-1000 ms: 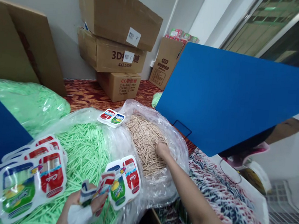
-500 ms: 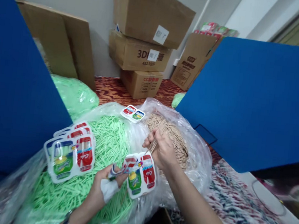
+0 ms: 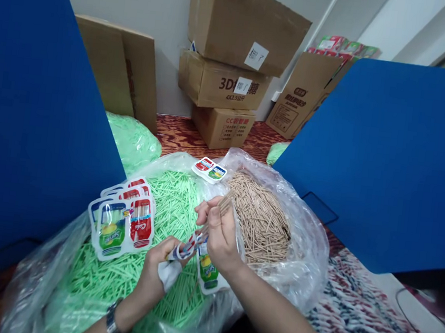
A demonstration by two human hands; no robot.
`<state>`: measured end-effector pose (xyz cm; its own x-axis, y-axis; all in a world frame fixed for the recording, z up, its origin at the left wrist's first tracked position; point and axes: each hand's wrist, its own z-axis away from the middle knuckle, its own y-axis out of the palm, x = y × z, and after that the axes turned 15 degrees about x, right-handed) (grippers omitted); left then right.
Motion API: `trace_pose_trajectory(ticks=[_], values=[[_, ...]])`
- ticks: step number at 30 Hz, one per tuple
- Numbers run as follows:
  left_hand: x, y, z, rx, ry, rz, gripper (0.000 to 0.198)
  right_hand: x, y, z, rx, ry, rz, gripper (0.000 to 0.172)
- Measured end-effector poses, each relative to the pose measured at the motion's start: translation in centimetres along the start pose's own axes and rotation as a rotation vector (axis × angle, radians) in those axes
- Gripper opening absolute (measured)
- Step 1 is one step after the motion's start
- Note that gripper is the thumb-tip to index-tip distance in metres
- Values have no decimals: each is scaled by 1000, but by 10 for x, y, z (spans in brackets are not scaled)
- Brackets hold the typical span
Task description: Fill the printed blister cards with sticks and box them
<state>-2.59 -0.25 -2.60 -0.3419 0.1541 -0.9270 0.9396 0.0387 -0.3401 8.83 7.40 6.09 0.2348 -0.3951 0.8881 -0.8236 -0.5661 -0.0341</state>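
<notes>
My left hand (image 3: 155, 273), wrapped in white at the thumb, is closed on a small printed pouch (image 3: 186, 248), its mouth toward my right hand. My right hand (image 3: 221, 238) grips several thin brown sticks (image 3: 225, 203), slanting down to the pouch's mouth; whether their ends are inside I cannot tell. A Sprite-and-cola pouch (image 3: 208, 273) lies beneath, partly hidden by my right hand. Green sticks (image 3: 175, 196) fill the clear bag at left, brown sticks (image 3: 264, 221) the one at right. Several filled pouches (image 3: 111, 229) overlap on the green sticks. Another pouch (image 3: 209, 170) lies between the bags, at the back.
Blue panels stand at left (image 3: 30, 141) and right (image 3: 385, 162). Stacked cardboard boxes (image 3: 222, 126) rise against the back wall, with a flattened carton (image 3: 109, 64) to their left. Behind the left panel sits another green bag (image 3: 133, 141). A patterned cloth (image 3: 354, 307) covers the lower right.
My right hand has moved left with the brown sticks, from over the brown pile to the pouch in my left hand. The view has shifted slightly, so the background sits further right.
</notes>
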Motion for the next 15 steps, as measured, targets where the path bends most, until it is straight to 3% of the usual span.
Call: trace_pose_trajectory(ticks=[5,10,15], values=[[-2,-5,1,3,73,-15,9,-7,5,7,-30,34,71,14],[-5,-6,-2,-26,3,74,15,-13,3,22,81,-23,228,18],[-2,-4,-3,-52,-25,74,20,-14,-3,22,111,64,149,19]])
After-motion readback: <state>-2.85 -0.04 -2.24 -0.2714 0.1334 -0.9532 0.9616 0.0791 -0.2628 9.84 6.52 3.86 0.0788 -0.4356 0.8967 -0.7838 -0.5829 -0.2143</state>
